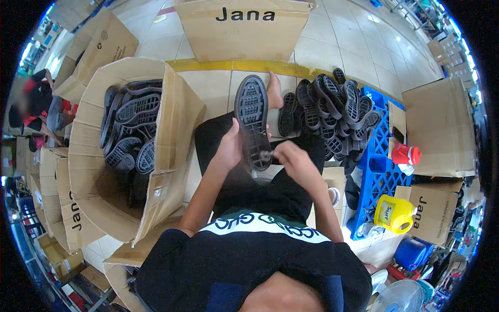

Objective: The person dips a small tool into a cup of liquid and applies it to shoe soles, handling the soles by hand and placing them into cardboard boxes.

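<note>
My left hand [230, 146] grips a dark shoe sole [252, 112] by its edge, its toe end pointing away from me. The sole's hollow, ribbed face is turned up over my lap. Close to its near end, my right hand [292, 160] is closed with the fingers pinched together. A small greyish tip [267, 154], blurred, shows between those fingers and the sole; I cannot tell what it is. To the right lies a heap of similar dark soles [332, 106]. More soles [136, 112] fill part of the open cardboard box [182, 114] on my left.
A blue plastic pallet [382, 174] stands right, bearing a red jug [405, 154] and a yellow bottle [393, 214]. Large cartons [436, 127] stand beyond it. Another box [241, 39] sits ahead, past a yellow floor line [208, 65]. A fan [399, 297] is lower right; a person [44, 101] sits far left.
</note>
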The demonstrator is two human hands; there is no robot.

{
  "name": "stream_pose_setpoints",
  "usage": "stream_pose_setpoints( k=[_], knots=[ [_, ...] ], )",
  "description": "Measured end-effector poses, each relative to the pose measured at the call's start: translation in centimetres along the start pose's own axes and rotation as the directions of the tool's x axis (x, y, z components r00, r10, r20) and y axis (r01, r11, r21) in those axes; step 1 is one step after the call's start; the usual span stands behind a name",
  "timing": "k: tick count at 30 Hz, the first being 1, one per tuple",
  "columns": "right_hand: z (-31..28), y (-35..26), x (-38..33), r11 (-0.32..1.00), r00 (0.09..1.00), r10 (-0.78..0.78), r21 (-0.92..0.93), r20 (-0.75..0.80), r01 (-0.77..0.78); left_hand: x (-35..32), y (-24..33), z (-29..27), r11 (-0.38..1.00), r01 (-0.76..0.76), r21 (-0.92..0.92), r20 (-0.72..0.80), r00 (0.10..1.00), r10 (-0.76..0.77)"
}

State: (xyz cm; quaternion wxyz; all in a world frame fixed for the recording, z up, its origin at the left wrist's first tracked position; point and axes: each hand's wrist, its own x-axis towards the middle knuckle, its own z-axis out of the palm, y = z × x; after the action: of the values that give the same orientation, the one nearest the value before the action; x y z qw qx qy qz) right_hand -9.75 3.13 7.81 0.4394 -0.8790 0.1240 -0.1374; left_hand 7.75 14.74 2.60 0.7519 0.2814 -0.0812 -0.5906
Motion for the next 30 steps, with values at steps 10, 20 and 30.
stream_pose_setpoints(
  k=[10, 20, 30],
  knots=[
    [-5.2, -0.6, 8.0, 0.935, 0.923, -0.289, -0.280, -0.253, 0.216, -1.6, -0.4, 2.7, 0.996, 0.073, 0.041, 0.043, 0.996, -0.075],
    [-5.9, 0.3, 10.5, 0.756, 0.871, -0.485, -0.537, -0.077, 0.374, -1.6, -0.8, 2.8, 0.993, 0.115, 0.037, 0.070, 0.991, -0.118],
    [-5.1, 1.4, 10.4, 0.613, 0.895, -0.444, -0.742, -0.041, 0.271, -1.3, -0.9, 2.4, 0.990, 0.093, 0.105, 0.000, 0.996, -0.094]
  ],
)
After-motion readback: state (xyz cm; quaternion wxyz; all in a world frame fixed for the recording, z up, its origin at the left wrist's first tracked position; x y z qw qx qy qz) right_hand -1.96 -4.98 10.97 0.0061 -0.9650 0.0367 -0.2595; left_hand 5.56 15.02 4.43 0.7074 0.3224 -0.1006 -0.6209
